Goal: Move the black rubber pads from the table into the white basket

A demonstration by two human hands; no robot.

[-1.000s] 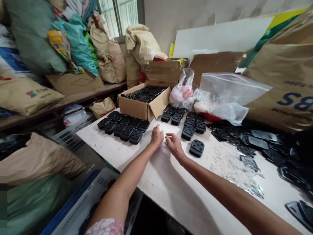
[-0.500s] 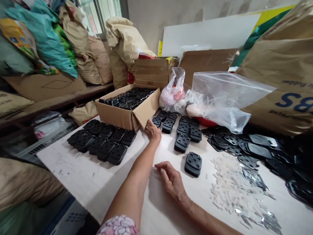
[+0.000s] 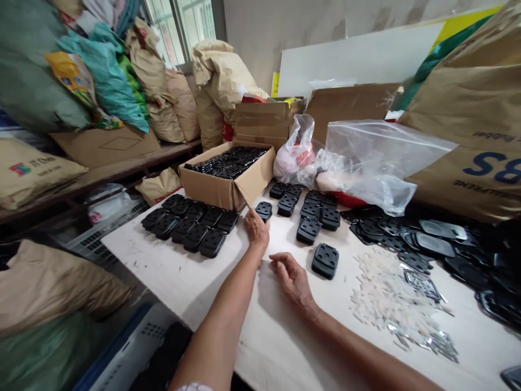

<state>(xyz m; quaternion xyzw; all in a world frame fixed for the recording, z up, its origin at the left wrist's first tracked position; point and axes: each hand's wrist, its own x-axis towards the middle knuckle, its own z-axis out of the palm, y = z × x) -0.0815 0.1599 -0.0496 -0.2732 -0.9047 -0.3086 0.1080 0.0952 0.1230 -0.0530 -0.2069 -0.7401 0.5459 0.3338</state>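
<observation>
My left hand [image 3: 257, 228] reaches to the near corner of an open cardboard box [image 3: 207, 187], its fingers closed on the edge of the box's side flap [image 3: 243, 194]. Rows of black rounded-square pieces with round dimples fill the box. Just beyond those fingers lies a black dimpled piece [image 3: 264, 210]. My right hand [image 3: 293, 279] rests on the white table [image 3: 268, 326], loosely curved, fingers apart and holding nothing. To its right a single stack of black pieces [image 3: 325, 260] stands by itself.
More black stacks [image 3: 189, 222] stand in rows left of my left arm, others [image 3: 311, 212] behind my right hand. Small whitish sticks [image 3: 378, 298], metal clips [image 3: 442, 345] and loose black plates [image 3: 459, 255] cover the right side. Plastic bags [image 3: 366, 157] and a large brown sack [image 3: 464, 119] stand behind.
The box flap now shows nearly edge-on, where its face was visible before. My left hand stays at it. My right hand keeps its place on the table. The view has shifted left.
</observation>
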